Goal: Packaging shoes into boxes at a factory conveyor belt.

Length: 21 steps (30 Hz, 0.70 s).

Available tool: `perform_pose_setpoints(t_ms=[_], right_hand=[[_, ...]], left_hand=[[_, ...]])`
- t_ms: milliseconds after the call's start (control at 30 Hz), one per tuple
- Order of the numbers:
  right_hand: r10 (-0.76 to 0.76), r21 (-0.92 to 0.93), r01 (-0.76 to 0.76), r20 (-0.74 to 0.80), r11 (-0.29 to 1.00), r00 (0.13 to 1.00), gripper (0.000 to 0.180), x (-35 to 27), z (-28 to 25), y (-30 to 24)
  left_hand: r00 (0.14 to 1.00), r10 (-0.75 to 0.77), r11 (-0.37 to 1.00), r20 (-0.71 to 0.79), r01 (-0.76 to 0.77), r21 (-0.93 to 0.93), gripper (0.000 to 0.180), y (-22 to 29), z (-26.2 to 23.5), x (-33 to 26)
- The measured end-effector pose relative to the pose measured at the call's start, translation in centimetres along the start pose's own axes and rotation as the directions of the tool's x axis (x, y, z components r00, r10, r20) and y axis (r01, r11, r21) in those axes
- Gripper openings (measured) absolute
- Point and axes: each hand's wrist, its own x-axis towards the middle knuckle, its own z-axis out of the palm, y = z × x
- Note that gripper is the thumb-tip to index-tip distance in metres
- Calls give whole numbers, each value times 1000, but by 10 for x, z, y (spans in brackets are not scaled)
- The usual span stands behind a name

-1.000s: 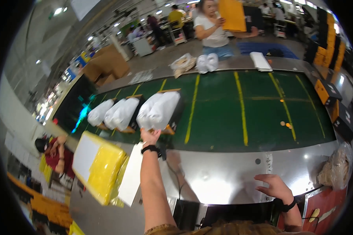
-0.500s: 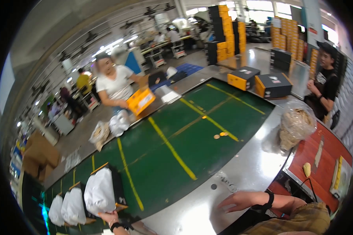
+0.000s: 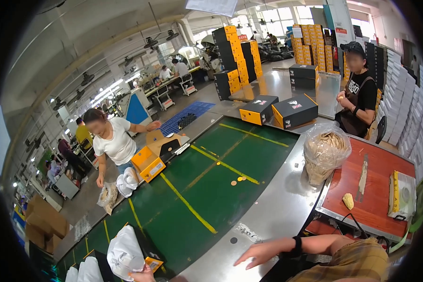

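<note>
At the belt's near left stands an open black-and-orange box (image 3: 153, 263) with a white paper-wrapped bundle (image 3: 125, 253) bulging from it. My left hand (image 3: 143, 274) grips its near end, fingers against the white paper; the lower part of this hand is cut off by the frame edge. My right hand (image 3: 263, 253) hovers at the metal table edge (image 3: 211, 261), fingers stretched and holding nothing. Close to it lies a small dark disc (image 3: 233, 240).
More white bundles (image 3: 90, 270) sit to the left on the green belt (image 3: 188, 202). A bag of paper pieces (image 3: 325, 152) stands right, beside a red table (image 3: 378, 188). Across the belt, a co-worker (image 3: 115, 136) stands by an orange box (image 3: 148, 163); another person (image 3: 357, 89) stands far right.
My left hand has shifted the box with its bundle rightward over a yellow belt line. The co-worker has let go of the orange box and reaches toward a bag. My view has turned.
</note>
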Motion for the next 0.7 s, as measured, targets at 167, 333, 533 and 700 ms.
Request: perform_pose_setpoints(t_ms=[167,333,533,700], right_hand=[[29,245,-5,-94,969,995,55,54,-8,12],[110,352,55,-433,935,895,79,82,10,-10],[288,427,-44,-525,903,801,96,80,97,0],[293,470,-35,-489,882,821,100,45,105,-25]], left_hand=[[963,-196,972,184,216,-96,58,-16,-1,-95],[628,-343,909,698,410,78,41,-31,-21,-284],[379,-418,781,825,614,114,54,-75,-127,-409],[845,-493,760,206,303,576,43,-44,-224,-337]])
